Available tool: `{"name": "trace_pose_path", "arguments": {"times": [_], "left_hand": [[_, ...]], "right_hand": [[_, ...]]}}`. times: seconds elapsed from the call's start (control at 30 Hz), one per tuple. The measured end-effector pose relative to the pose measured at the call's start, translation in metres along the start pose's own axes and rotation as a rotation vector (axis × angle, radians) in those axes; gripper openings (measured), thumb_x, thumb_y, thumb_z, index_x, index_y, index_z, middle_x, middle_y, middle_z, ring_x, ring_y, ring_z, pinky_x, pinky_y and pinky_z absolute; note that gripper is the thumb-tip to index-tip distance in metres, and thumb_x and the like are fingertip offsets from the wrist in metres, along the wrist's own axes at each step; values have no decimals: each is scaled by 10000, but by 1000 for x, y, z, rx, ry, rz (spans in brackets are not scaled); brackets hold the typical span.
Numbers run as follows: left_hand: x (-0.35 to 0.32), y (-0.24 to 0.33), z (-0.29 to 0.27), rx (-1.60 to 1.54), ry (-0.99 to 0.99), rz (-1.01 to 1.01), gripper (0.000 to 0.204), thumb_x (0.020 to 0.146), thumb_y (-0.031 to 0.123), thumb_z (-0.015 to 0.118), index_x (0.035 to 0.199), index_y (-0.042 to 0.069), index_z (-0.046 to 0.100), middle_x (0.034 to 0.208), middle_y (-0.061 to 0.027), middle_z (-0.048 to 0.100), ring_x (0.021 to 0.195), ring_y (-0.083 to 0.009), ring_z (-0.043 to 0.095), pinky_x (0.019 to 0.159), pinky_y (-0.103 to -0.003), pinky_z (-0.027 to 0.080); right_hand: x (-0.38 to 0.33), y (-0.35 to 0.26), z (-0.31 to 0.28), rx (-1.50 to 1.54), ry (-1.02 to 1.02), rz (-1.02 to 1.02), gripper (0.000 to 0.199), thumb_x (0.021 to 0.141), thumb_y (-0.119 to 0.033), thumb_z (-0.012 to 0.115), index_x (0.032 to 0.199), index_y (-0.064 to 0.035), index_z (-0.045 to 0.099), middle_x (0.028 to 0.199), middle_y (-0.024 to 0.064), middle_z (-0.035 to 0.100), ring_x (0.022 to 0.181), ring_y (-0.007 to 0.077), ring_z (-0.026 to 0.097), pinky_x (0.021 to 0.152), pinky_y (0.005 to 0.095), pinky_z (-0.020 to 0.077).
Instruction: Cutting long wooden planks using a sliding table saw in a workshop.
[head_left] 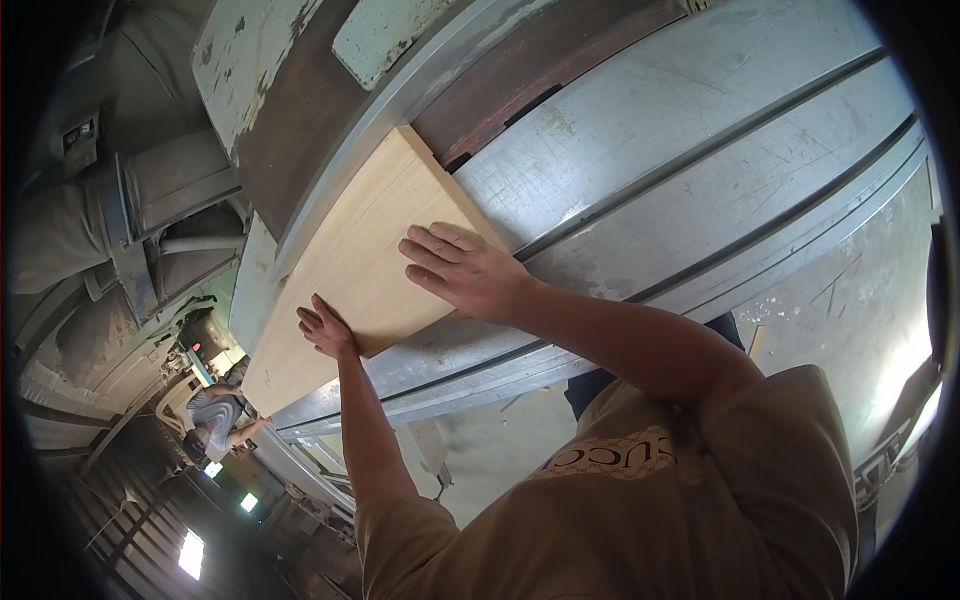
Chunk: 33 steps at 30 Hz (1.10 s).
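Board: long pale flat wooden board [350,270] lying on grey grooved metal machine table [680,130].
Left hand [325,330]: flat on board's near edge, grip apart.
Right hand [462,270]: fingers spread, pressing board's end.

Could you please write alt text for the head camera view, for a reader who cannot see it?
A person presses both hands flat on a pale wooden board lying on a grey metal machine table: the left hand at its near edge, the right hand on its top face. Another person works at the table's far end, lower left.
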<state>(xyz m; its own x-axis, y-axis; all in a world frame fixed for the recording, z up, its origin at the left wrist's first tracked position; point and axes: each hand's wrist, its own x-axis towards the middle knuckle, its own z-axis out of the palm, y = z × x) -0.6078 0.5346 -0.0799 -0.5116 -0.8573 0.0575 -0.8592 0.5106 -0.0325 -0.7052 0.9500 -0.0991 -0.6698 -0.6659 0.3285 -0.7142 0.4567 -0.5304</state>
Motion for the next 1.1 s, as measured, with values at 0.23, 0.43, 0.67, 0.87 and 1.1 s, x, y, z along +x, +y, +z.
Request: {"name": "trace_pose_path", "arguments": {"times": [0.23,0.43,0.67,0.87,1.1], "left_hand": [[4,1,4,24,-20,-8,995,1054,860,370,1757,155,348,1765,-192,369,1599,-408,366,1269,-663,281],[28,-6,4,30,2,-4,971,1059,847,380,1742,158,352,1716,-192,416,1572,-412,392,1248,-660,308],[5,-8,32,77,61,62,911,1082,762,451,1681,75,454,1641,-213,511,1512,-442,465,1217,-659,372],[11,-23,18,97,78,40,920,1069,785,449,1700,117,403,1674,-205,460,1528,-426,433,1219,-651,355],[10,-31,8,15,41,8,934,1065,806,432,1721,143,392,1716,-202,424,1581,-425,380,1256,-652,310]], "right_hand": [[6,3,-2,-4,-53,-12,661,913,-459,760,1481,-132,676,1703,110,505,1644,311,372,1402,500,201],[27,-4,9,-35,-6,-25,842,813,-570,862,1508,-145,652,1722,115,471,1660,315,340,1410,501,179],[-5,-6,19,120,-142,-9,817,816,-490,871,1505,-111,650,1726,139,480,1669,323,329,1404,507,183],[0,-16,13,24,-124,-45,867,795,-559,884,1518,-145,644,1723,94,487,1671,303,315,1410,488,148],[4,-23,7,33,-104,-41,879,774,-564,897,1504,-144,646,1720,104,482,1675,298,321,1412,489,159]]}}
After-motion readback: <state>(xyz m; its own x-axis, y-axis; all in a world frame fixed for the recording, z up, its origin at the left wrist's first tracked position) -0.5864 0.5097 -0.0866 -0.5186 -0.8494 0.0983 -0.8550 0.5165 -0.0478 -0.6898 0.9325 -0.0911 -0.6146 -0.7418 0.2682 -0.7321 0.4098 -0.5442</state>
